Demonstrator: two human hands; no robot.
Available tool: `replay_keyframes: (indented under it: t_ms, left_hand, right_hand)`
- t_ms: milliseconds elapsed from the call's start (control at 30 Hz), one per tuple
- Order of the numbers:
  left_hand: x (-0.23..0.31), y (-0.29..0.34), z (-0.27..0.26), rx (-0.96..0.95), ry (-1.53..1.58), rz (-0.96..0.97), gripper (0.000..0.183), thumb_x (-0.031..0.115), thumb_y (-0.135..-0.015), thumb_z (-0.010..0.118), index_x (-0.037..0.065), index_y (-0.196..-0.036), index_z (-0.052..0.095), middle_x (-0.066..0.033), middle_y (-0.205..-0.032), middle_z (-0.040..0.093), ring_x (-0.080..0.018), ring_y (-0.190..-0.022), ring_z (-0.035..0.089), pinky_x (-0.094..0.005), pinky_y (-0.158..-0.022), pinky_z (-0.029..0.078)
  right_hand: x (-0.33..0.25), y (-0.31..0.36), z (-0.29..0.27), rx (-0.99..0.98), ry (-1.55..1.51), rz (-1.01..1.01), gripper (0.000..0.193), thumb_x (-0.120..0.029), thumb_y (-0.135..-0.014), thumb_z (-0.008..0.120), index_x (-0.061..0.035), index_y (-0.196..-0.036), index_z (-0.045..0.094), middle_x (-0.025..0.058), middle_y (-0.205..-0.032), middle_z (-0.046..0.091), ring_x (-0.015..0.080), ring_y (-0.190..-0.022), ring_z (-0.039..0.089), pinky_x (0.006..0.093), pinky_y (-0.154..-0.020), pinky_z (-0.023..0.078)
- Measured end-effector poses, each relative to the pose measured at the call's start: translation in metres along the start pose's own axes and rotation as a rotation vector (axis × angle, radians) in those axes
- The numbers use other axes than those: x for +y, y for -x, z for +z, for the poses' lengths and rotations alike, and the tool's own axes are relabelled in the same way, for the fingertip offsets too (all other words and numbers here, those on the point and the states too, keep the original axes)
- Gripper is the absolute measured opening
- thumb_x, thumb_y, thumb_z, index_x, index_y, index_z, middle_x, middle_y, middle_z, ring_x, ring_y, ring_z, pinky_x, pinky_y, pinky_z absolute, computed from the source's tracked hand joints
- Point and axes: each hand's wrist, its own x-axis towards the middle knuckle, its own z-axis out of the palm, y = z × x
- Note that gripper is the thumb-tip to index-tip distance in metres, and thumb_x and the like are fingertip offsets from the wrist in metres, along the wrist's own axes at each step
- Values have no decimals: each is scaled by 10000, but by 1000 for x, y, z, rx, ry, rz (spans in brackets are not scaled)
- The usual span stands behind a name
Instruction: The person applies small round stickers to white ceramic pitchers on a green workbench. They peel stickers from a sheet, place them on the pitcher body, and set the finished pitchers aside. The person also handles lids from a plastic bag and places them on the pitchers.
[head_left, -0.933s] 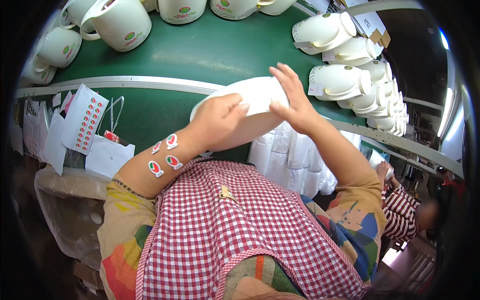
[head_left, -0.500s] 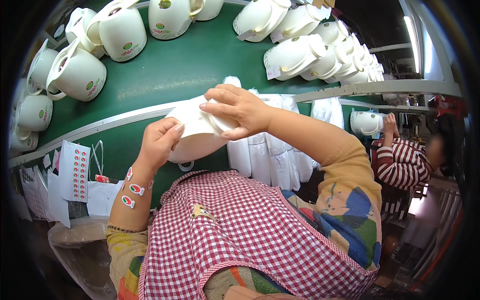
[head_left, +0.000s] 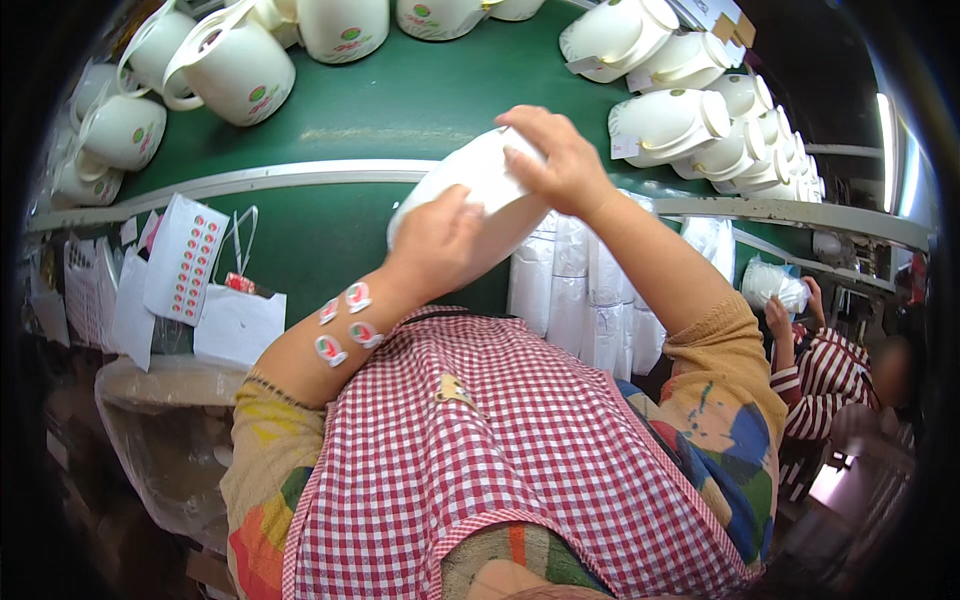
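A plain white plastic jug [head_left: 485,165] lies tilted between my two hands, above the near edge of the green table. My left hand [head_left: 435,238] presses on its near left side, fingers bent and the thumb against the white wall. Round its far right end my right hand [head_left: 562,165] is wrapped, thumb on the upper face. My fingers and the angle hide its handle and opening. Several small red, green and white stickers [head_left: 362,334] cling to my left forearm.
Finished-looking white jugs [head_left: 240,75] with printed marks stand at the far left; more jugs [head_left: 668,125] lie in rows at right. A sticker sheet [head_left: 187,262] hangs at left. White plastic-wrapped bundles [head_left: 570,285] lie by my right arm. A person in stripes [head_left: 835,370] works at far right.
The jug has turned in my hands, and its handle ring is out of sight. My left hand has moved right onto its side; the right hand has shifted up and right. The view has swung left.
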Motion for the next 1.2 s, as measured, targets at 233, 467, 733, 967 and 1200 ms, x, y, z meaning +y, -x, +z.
replay_keyframes:
  t_ms: [233,467,733,967,1200]
  left_hand:
    - [19,-37,9,-270,569,-335,180,199,-964,470,32,-907,506,-31,-652,552,-89,-506,497,-228,-466,412]
    - [15,-24,26,105,151,84,135,157,-914,515,25,-901,541,-74,-679,580,-172,-548,579,-292,-512,472]
    - [12,5,31,192,403,164,131,138,-896,537,12,-931,545,-104,-763,592,-192,-610,599,-306,-557,494]
    - [17,3,32,214,404,159,143,122,-880,556,1,-956,548,-131,-836,601,-209,-665,617,-319,-597,513]
    - [23,-30,26,156,260,6,167,106,-865,576,-10,-982,551,-157,-909,611,-226,-719,634,-332,-636,532]
  right_hand:
    - [7,-30,-1,8,265,319,382,-318,-856,607,-72,-1147,625,148,-1188,598,274,-1090,562,337,-920,428]
    - [-131,-6,-12,-291,-110,-293,245,-254,-816,569,-54,-856,706,82,-924,671,259,-920,597,385,-952,358]
    - [-122,-6,8,-689,-99,-51,244,-284,-757,580,-123,-838,744,107,-806,693,304,-750,650,454,-692,500]
    - [-123,-3,0,-670,-187,1,143,-151,-735,661,-22,-788,686,109,-779,650,274,-726,624,342,-668,498]
    - [-128,1,-4,-73,-290,-406,79,-133,-757,642,-57,-759,624,68,-787,615,282,-776,600,395,-713,447]
